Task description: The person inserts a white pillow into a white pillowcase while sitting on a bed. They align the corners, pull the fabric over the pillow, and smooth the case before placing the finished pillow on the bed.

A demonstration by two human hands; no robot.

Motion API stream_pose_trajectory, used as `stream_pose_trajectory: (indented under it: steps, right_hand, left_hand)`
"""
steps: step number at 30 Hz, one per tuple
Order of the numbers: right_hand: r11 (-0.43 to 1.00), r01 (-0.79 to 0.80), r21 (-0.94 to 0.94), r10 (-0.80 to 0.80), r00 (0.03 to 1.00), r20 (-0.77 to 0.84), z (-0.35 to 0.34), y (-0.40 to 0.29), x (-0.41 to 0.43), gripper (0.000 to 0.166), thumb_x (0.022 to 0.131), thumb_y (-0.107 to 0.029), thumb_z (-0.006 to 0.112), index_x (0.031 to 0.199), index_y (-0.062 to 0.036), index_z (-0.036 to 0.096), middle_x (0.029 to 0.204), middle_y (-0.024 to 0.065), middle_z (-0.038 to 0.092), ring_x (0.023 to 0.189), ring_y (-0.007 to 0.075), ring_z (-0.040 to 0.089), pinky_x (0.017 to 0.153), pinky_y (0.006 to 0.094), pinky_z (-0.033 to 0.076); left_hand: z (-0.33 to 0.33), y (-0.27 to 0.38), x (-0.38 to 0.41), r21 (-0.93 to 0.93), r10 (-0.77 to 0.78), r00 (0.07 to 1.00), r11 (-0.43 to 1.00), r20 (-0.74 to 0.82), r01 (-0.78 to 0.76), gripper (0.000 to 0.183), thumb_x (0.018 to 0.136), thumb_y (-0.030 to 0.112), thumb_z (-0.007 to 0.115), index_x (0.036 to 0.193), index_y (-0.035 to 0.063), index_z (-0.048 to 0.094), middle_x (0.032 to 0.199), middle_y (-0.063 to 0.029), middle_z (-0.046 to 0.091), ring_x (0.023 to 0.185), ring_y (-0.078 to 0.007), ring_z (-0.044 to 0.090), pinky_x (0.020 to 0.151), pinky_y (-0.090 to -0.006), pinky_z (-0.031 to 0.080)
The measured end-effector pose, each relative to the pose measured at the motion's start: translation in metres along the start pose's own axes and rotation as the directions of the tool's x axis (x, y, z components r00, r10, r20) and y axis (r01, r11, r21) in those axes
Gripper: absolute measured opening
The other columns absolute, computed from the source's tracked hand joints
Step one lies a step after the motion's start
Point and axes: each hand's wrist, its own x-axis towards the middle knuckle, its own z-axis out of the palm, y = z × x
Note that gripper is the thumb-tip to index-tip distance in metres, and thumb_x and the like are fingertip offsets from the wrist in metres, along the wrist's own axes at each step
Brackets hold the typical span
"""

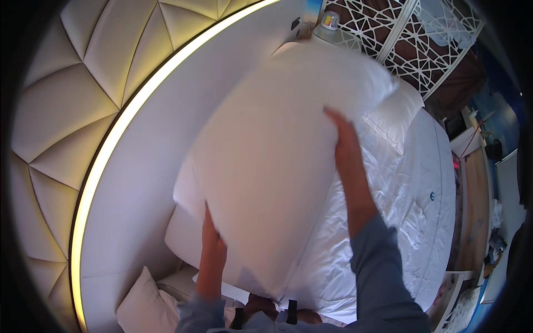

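Note:
A large white pillow (266,166), blurred by motion, is held up in front of me over the head end of the bed. My left hand (214,239) is at its lower left side, with the thumb pointing up along the fabric. On the opposite side, my right hand (344,129) presses against the pillow's right edge, its fingers partly hidden. Beyond it, another white pillow (393,116) lies on the shiny white duvet (399,237). The raised pillow hides much of the bed beneath it.
A curved light strip (108,129) borders the padded wall panels (62,108) on the left. A white lattice screen (391,45) stands past the bed, near a cup-like container (330,20). Light cushions (145,308) sit at the lower left. Wooden flooring (474,216) runs along the right.

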Motion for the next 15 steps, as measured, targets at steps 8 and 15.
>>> stream_pose_trajectory:
  steps: [8, 15]
  right_hand:
    - [0.625, -0.307, 0.718, 0.541, 0.833, -0.115, -0.019, 0.108, 0.129, 0.040, 0.101, -0.029, 0.060, 0.119, 0.0061, 0.056, 0.107, 0.0141, 0.060, 0.102, 0.0223, 0.063, 0.090, 0.0304, 0.052]
    - [0.311, -0.807, 0.503, 0.814, 0.499, 0.298, 0.048, 0.185, -0.135, 0.032, 0.093, -0.020, 0.065, 0.119, -0.0029, 0.065, 0.098, 0.0036, 0.068, 0.085, 0.0122, 0.063, 0.074, 0.0243, 0.050]
  left_hand:
    - [0.072, 0.019, 0.268, -0.116, -0.112, 0.981, 0.989, -0.161, 0.093, 0.057, 0.094, 0.032, 0.069, 0.135, 0.0004, 0.044, 0.109, -0.0147, 0.059, 0.108, -0.0312, 0.057, 0.100, -0.0478, 0.052]
    - [-0.089, -0.063, 0.222, 0.101, -0.279, 0.930, 0.945, -0.241, 0.310, 0.028, 0.090, 0.017, 0.068, 0.113, 0.0047, 0.057, 0.098, -0.0149, 0.061, 0.086, -0.0287, 0.065, 0.076, -0.0439, 0.060]
